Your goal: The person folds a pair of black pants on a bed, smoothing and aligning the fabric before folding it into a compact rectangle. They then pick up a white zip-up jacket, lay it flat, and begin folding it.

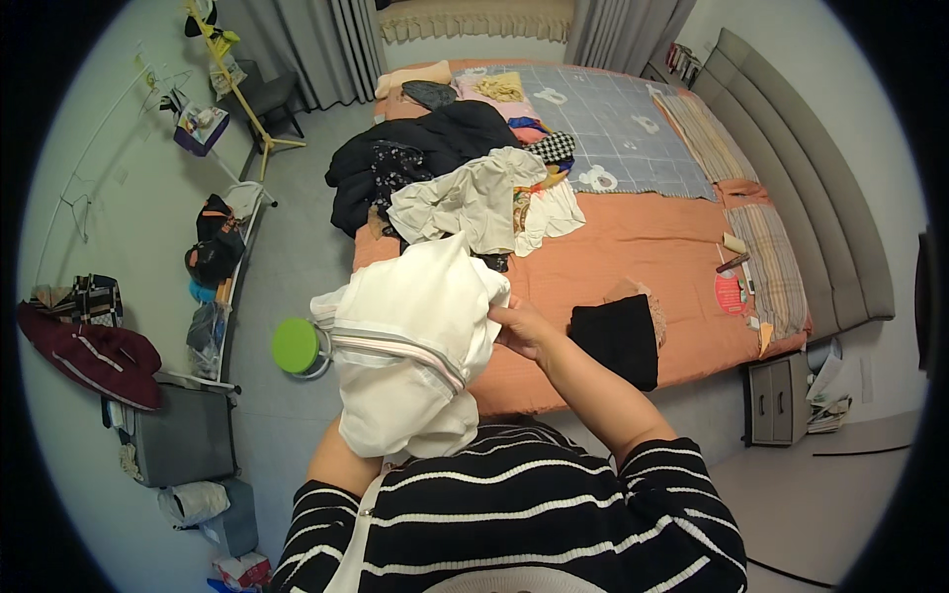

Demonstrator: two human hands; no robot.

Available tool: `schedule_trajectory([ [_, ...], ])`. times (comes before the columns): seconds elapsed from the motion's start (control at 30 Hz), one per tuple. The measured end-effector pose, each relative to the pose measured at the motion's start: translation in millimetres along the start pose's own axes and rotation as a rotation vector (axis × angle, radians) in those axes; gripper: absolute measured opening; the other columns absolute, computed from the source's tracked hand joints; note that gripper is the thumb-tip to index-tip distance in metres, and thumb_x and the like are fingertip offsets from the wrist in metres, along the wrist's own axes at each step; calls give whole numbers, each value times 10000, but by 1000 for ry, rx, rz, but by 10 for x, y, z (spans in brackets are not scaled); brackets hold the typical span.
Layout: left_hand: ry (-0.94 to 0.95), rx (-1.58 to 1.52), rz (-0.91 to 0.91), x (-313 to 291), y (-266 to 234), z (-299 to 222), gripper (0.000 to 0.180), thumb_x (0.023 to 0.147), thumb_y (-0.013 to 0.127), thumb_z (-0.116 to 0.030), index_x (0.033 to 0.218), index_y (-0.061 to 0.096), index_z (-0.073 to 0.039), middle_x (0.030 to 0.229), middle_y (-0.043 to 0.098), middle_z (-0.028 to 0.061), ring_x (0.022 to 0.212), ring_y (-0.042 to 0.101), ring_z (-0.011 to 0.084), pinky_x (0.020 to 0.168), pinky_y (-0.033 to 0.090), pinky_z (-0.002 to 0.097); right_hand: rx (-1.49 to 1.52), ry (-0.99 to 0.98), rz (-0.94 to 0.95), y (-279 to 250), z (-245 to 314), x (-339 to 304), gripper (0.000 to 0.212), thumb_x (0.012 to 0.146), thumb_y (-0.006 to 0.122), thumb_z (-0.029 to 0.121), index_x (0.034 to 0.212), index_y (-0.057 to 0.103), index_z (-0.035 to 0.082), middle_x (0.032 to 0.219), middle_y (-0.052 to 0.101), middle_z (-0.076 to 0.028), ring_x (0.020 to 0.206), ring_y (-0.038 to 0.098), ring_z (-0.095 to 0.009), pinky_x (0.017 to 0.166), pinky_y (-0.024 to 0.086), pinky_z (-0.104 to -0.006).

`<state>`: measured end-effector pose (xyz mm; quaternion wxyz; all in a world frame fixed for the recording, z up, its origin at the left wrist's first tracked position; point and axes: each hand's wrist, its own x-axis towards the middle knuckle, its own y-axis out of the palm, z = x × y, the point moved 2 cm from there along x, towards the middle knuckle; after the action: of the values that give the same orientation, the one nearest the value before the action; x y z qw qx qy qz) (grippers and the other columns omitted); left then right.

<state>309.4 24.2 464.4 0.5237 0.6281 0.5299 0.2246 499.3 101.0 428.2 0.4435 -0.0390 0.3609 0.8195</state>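
Note:
A white garment (415, 306) with grey and pale pink stripes hangs bunched up in front of my body. On its right edge, my right hand (524, 328) pinches the cloth between thumb and fingers. My left forearm (341, 460) goes up behind or into the garment, and the cloth hides that hand. Just beyond it on the bed lies a cream garment (460, 203), spread over a heap with a black puffy jacket (450, 128) and a dark floral cloth (395, 170). To the right of my right hand rests a folded black garment (618, 341).
The bed has an orange sheet (643, 237), a grey patterned cover (633, 119) and striped pillows (766, 247). A green-topped stool (295, 346) stands left of the bed. Along the left wall are a rack with caps (213, 259) and a grey box (186, 430). A nightstand (774, 400) stands at right.

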Motion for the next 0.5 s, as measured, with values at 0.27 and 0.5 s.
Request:
schedule_trajectory([
  [0.27,-93,102,-72,-193,-414,-542,400,927,537,-236,1234,518,20,1199,576,137,1007,587,239,838,496,356,-665,-901,-701,141,1327,-22,256,829,485,43,969,695,-4,823,684,-44,720,587,-98,648,466,-251],
  [0.5,129,694,-640,63,-744,-646,518,893,604,-210,1322,438,29,1307,498,188,1151,509,281,934,436,371,-853,-1376,-670,815,1998,-453,365,789,495,-19,1093,681,62,963,691,-143,844,652,-197,760,500,-286],
])
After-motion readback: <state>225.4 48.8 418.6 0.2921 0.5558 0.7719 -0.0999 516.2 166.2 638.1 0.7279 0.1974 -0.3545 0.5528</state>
